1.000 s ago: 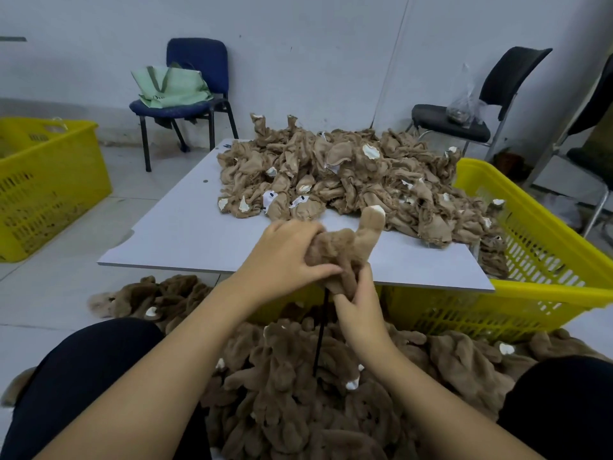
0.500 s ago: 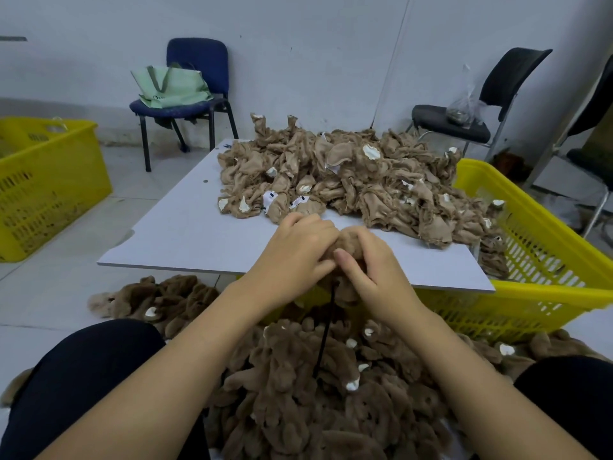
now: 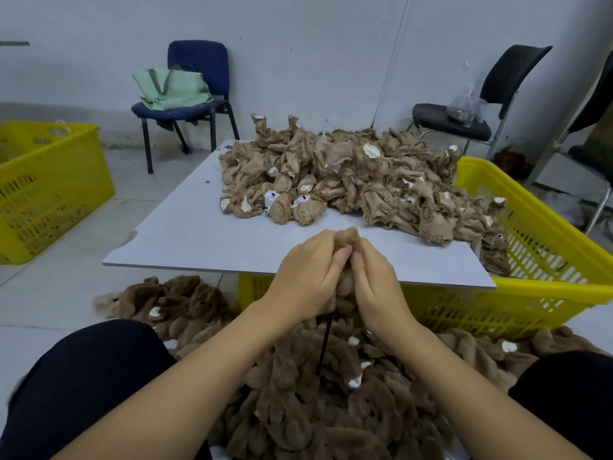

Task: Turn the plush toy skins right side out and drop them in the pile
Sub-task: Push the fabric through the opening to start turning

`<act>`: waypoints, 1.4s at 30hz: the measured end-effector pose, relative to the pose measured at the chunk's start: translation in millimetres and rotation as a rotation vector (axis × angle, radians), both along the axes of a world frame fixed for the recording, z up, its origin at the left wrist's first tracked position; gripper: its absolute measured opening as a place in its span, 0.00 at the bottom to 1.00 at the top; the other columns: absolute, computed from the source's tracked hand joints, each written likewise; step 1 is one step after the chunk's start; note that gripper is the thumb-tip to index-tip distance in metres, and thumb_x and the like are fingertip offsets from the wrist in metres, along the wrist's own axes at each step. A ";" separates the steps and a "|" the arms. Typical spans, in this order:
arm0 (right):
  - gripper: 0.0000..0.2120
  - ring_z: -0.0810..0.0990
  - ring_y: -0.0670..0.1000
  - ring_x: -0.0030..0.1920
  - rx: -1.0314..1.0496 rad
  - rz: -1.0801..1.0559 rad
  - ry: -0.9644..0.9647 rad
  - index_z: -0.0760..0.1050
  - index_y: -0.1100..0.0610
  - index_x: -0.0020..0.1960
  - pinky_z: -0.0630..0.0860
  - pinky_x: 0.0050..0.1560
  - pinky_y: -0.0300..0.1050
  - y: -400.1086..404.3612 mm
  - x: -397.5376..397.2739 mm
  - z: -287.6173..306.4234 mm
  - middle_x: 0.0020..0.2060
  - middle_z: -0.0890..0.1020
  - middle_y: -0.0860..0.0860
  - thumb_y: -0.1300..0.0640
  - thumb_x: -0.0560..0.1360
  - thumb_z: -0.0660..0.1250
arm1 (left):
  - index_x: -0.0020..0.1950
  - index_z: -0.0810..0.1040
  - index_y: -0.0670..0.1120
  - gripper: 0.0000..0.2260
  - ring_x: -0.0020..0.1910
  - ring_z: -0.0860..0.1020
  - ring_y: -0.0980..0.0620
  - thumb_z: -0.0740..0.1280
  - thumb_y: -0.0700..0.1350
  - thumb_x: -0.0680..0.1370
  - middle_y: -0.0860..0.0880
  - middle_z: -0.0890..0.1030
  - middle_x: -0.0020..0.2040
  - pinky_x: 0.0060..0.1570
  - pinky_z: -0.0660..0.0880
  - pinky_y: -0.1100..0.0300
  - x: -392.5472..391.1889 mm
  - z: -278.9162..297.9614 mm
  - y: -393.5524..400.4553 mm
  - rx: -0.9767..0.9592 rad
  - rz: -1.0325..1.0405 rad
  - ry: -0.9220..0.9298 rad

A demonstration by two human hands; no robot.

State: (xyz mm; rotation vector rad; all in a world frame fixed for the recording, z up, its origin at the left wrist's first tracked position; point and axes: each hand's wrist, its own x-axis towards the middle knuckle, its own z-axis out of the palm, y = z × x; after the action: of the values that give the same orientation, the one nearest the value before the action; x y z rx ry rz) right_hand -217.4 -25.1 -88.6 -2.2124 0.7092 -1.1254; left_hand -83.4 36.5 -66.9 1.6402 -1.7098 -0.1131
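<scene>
Both hands bunched tight on one plush skin over near table edge: left hand and right hand gripped it, thumbs meeting. Fluffy turned pile lay below between knees. White tags on inside-out heap too blurry to read.

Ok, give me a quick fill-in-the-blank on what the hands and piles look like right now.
1. Both hands, left hand and right hand, grip one brown plush skin above the ____ edge of the white board.
2. The heap of unturned skins lies on the ____.
3. The furry finished pile lies on the floor between the person's ____.
4. The green bag rests on the ____ chair.

Missing words: near; board; knees; blue
</scene>
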 end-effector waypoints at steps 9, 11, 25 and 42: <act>0.12 0.80 0.38 0.44 0.079 0.013 -0.016 0.70 0.37 0.55 0.72 0.41 0.32 -8.6 1.3 -4.0 0.41 0.81 0.35 0.51 0.84 0.51 | 0.60 0.73 0.45 0.17 0.52 0.75 0.49 0.50 0.53 0.86 0.50 0.75 0.51 0.45 0.69 0.54 -1.5 1.6 -13.4 0.109 0.026 -0.194; 0.12 0.81 0.41 0.45 0.103 0.019 0.009 0.71 0.39 0.58 0.75 0.43 0.38 -10.8 1.4 -11.5 0.41 0.82 0.41 0.50 0.84 0.51 | 0.68 0.72 0.44 0.18 0.58 0.76 0.49 0.50 0.52 0.86 0.48 0.77 0.60 0.52 0.73 0.52 -0.1 -6.6 -12.8 0.130 0.013 -0.116; 0.25 0.83 0.47 0.45 0.016 0.145 -0.095 0.52 0.37 0.80 0.80 0.40 0.42 -15.0 -1.6 2.0 0.58 0.82 0.41 0.49 0.84 0.51 | 0.62 0.76 0.37 0.15 0.45 0.75 0.47 0.53 0.42 0.85 0.43 0.77 0.49 0.41 0.73 0.52 -18.6 13.4 -3.2 -0.283 0.007 -0.121; 0.10 0.74 0.48 0.36 0.018 0.026 0.211 0.68 0.51 0.50 0.67 0.35 0.44 -2.9 -4.8 -17.8 0.36 0.76 0.51 0.51 0.84 0.50 | 0.51 0.75 0.37 0.13 0.41 0.75 0.44 0.54 0.42 0.86 0.42 0.77 0.43 0.41 0.71 0.49 -4.0 -14.6 -0.8 -0.121 -0.020 -0.147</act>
State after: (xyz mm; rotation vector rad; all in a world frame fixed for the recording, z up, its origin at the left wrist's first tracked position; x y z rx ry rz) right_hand -222.3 -28.1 -106.5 -2.3402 0.7716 -0.8779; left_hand -87.4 35.6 -81.6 1.5751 -1.8061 0.1026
